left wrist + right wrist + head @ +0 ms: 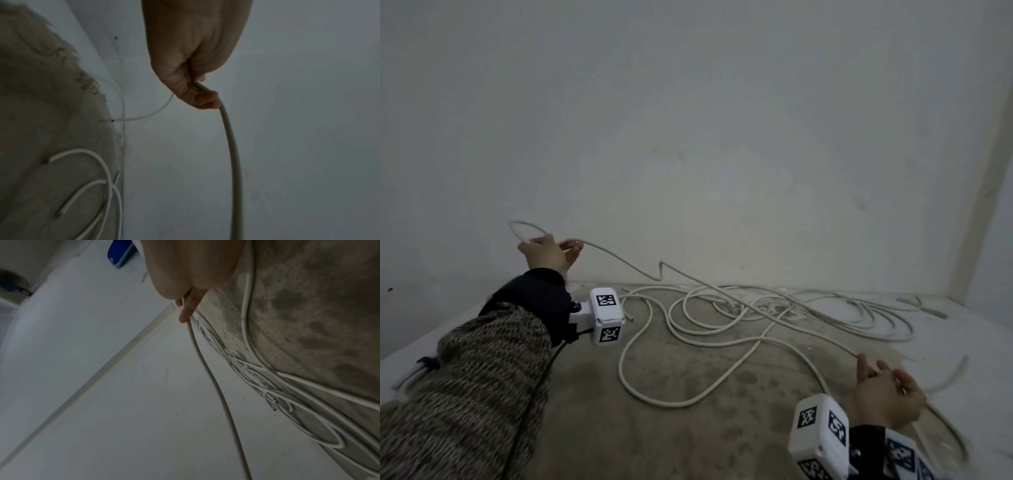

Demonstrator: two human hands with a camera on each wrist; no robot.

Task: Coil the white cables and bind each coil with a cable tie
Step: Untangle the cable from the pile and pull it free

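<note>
**One white cable stretched between my two hands above the tangle**

The wall (722, 137) fills most of my view, pale and bare, with no writing I can read on it. Below the wall lies the stained concrete floor (688, 428), and on it, against the wall's foot, sprawls the loose tangle of white cables (756, 315) in wide overlapping loops.

One white cable (619, 260) rises out of that tangle, lifted clear of the floor. My left hand (548, 255) is raised in front of the wall, left of the tangle, arm stretched forward, fingers curled round the cable with a short loop arching above the knuckles. From the wrist view the thumb and fingers (205, 99) pinch it firmly.

My right hand (887, 390) sits low, nearer me than the tangle and to its right, palm turned up, fingers curled round the same cable, one finger (189, 309) lying along it.

The wrist boxes (607, 315) carry only black-and-white square marker patterns, no readable text.
</note>
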